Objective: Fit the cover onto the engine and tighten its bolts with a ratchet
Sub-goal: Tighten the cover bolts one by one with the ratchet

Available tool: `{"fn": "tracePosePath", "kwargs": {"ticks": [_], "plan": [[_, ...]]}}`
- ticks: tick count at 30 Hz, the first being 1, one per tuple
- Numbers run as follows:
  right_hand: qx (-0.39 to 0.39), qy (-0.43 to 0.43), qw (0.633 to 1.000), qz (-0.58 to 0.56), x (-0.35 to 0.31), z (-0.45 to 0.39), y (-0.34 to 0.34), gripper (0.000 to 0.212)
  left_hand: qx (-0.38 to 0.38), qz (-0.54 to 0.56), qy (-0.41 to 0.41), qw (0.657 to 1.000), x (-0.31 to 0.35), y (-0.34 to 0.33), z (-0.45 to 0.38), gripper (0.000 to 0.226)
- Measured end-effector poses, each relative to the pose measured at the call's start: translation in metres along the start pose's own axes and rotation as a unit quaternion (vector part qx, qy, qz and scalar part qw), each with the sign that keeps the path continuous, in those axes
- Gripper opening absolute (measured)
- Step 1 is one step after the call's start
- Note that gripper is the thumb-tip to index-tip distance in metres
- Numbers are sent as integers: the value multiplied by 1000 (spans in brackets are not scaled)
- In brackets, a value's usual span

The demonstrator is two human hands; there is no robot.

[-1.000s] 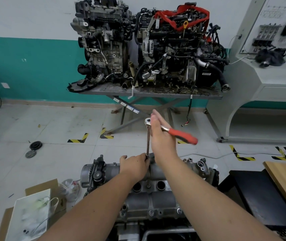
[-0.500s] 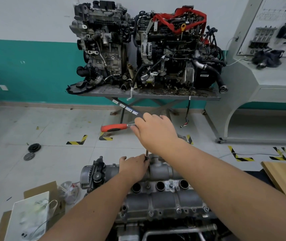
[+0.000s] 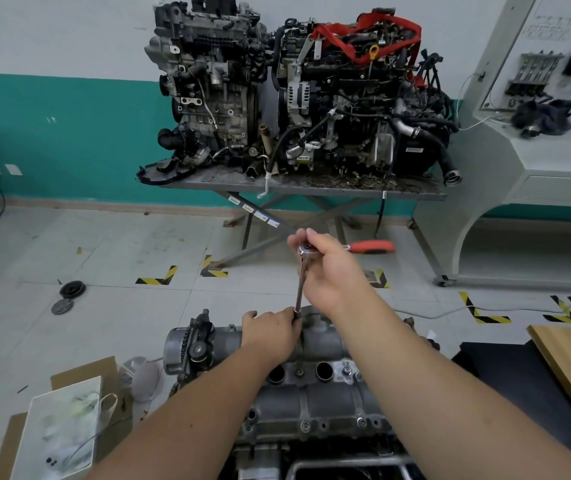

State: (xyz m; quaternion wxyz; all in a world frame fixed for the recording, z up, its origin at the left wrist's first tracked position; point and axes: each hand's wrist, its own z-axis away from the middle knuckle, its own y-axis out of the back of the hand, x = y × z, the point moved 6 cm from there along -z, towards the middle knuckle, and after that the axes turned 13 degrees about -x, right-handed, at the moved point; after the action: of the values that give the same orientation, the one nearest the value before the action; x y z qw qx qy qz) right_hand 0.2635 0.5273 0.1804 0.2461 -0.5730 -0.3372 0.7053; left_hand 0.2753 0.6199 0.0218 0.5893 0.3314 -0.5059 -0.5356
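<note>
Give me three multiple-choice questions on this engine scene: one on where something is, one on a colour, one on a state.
1. Where does the left hand sit?
A. at the foot of the extension bar
B. on the cardboard box
C. on the wooden board

2. The ratchet handle is:
A. blue
B. red
C. yellow

3. The right hand is:
A. hanging idle
B. flat on the cover
C. gripping the ratchet head

Answers: 1 A, its fingers meet the extension bar at the cover. 2 B, red shows past the hand. 3 C, fingers curl round the ratchet head.
</note>
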Motion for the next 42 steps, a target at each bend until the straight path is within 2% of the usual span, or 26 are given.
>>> {"fn": "tracePosePath", "kwargs": {"ticks": [2, 4, 7, 8, 9, 10, 11, 12, 13, 14, 15, 16, 19, 24, 28, 29, 30, 32, 33, 34, 35, 36, 37, 39, 41, 42], "plan": [[5, 57, 998, 27, -3, 3, 10, 22, -16, -3, 0, 1000, 1, 0, 0, 33], [7, 95, 977, 191, -4, 8, 15, 10, -18, -3, 2, 1000, 3, 3, 2, 32], [-20, 151, 883, 444, -1, 19, 7, 22, -20, 11, 17, 1000, 4, 7, 5, 31], [-23, 215, 829, 516, -6, 23, 1, 24, -27, 34, 17, 999, 4, 7, 5, 29], [-27, 296, 741, 602, -12, 26, -8, 23, -30, 66, 12, 997, 3, 6, 3, 25], [-34, 359, 622, 695, -14, 29, -18, 22, -35, 102, -5, 994, 6, 6, 4, 22], [-45, 388, 512, 765, -12, 29, -27, 25, -40, 118, -20, 992, 7, 6, 5, 25], [-60, 388, 426, 815, -9, 27, -33, 28, -32, 87, -31, 995, 9, 8, 5, 30], [-68, 363, 367, 854, -8, 24, -38, 27, -35, 28, -22, 999, 9, 8, 5, 33], [-64, 330, 325, 884, -9, 21, -42, 21, -31, -3, 4, 1000, 6, 9, 5, 34], [-60, 293, 301, 906, -10, 18, -44, 12, -31, -18, 11, 999, 5, 9, 6, 35], [-55, 264, 293, 917, -11, 15, -46, 12, -41, -25, 13, 999, 4, 9, 8, 35], [-63, 182, 282, 940, -9, 6, -47, 38, -43, -13, 9, 999, 5, 9, 7, 34], [-78, 100, 307, 943, -6, 5, -49, 39, -52, -29, 4, 998, 6, 8, 9, 35], [-64, 13, 385, 921, -15, -2, -52, 36, -57, -36, -3, 998, 8, 11, 12, 35], [-66, -17, 422, 904, -18, -3, -51, 35, -58, -36, -4, 998, 8, 11, 13, 36], [-77, -52, 482, 871, -20, -3, -49, 33, -60, -36, -4, 998, 9, 11, 13, 36], [-88, -114, 666, 732, -17, 1, -42, 25, -63, -29, -1, 998, 9, 11, 13, 37], [-77, -133, 761, 630, -14, 4, -37, 20, -62, -27, -1, 998, 9, 11, 13, 37], [-59, -141, 841, 520, -11, 6, -33, 15, -63, -27, 1, 998, 9, 11, 13, 38], [-42, -137, 901, 410, -7, 7, -27, 12, -60, -30, -1, 998, 9, 11, 13, 38], [-31, -128, 945, 300, -2, 8, -23, 10, -55, -32, -5, 998, 9, 11, 14, 38], [-23, -117, 972, 201, 4, 9, -19, 11, -50, -31, -6, 998, 8, 11, 14, 38], [-12, -76, 995, 68, 6, 9, -11, 12, -44, -22, -10, 999, 7, 11, 14, 37], [-10, -5, 999, 37, 4, 8, -2, 17, -51, -29, -9, 998, 7, 11, 14, 36], [-18, 28, 997, 71, 2, 9, 1, 16, -53, -34, -7, 998, 8, 12, 14, 37]]}}
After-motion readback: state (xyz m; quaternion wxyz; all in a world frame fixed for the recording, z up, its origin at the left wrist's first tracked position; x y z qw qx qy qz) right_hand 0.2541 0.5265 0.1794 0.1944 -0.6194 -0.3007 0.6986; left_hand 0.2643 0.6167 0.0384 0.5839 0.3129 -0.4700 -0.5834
